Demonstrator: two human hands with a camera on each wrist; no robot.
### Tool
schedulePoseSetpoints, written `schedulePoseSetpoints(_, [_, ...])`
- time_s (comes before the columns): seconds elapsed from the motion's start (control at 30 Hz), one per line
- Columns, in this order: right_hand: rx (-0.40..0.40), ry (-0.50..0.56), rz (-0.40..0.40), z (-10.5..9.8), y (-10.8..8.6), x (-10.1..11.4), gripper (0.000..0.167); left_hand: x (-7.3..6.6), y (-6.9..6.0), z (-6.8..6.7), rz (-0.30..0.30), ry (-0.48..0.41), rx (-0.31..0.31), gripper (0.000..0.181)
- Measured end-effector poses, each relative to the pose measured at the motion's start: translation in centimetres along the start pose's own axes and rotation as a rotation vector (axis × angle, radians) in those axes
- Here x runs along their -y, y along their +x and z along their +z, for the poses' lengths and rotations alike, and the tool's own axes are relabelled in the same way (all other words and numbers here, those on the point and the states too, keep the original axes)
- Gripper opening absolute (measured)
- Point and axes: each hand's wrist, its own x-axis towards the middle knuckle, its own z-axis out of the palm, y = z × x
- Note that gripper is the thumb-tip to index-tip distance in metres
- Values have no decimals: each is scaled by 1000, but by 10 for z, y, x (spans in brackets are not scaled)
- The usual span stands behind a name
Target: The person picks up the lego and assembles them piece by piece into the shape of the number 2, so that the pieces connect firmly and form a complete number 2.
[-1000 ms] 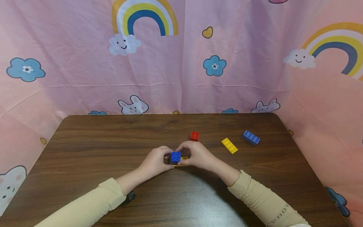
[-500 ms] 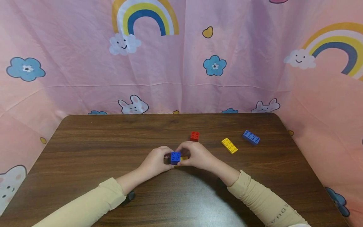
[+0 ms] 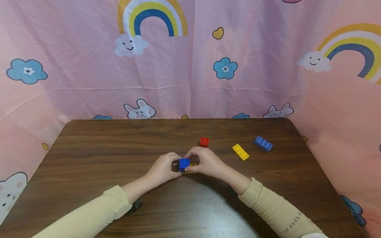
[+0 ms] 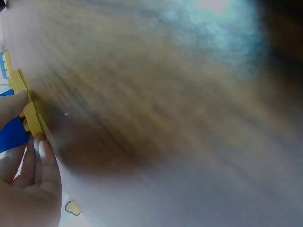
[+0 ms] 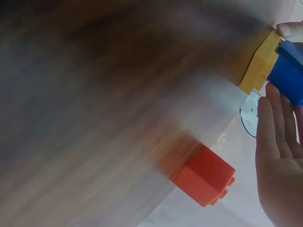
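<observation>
A small blue brick (image 3: 184, 163) stands on a flat yellow brick (image 3: 193, 164) near the middle of the table. At its left, my left hand (image 3: 162, 169) pinches the yellow brick (image 4: 33, 118) between thumb and fingertips. From the right side, my right hand (image 3: 208, 162) grips the blue brick (image 5: 289, 73), thumb in front and fingers behind. Yellow studs show between the two bricks in the left wrist view; whether they are fully pressed together I cannot tell. The hands cover part of the yellow brick.
Just behind my right hand lies a small red brick (image 3: 204, 142). Farther right are another flat yellow brick (image 3: 240, 152) and a long blue brick (image 3: 263, 143). All rest on the dark wooden table (image 3: 119, 142), with a patterned pink cloth (image 3: 190, 72) hanging beyond its far edge.
</observation>
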Motion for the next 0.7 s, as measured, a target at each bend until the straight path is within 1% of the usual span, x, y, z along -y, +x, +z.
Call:
schedulePoseSetpoints(0.13, [-16, -28, -14, 1, 0, -1, 31, 1, 0, 1, -11, 2, -3, 36])
schedulePoseSetpoints(0.23, [-28, -52, -42, 2, 0, -1, 31, 2, 1, 3, -19, 0, -2, 37])
schedulePoseSetpoints(0.4, [-30, -66, -78, 1, 0, 0, 31, 3, 2, 3, -10, 4, 2, 38])
schedulePoseSetpoints(0.57, [-27, -79, -59, 1, 2, 0, 30, 3, 3, 4, -8, 4, 2, 39])
schedulePoseSetpoints(0.7, [-21, -70, -59, 2, 3, 1, 30, 4, 2, 4, -13, 10, -3, 40])
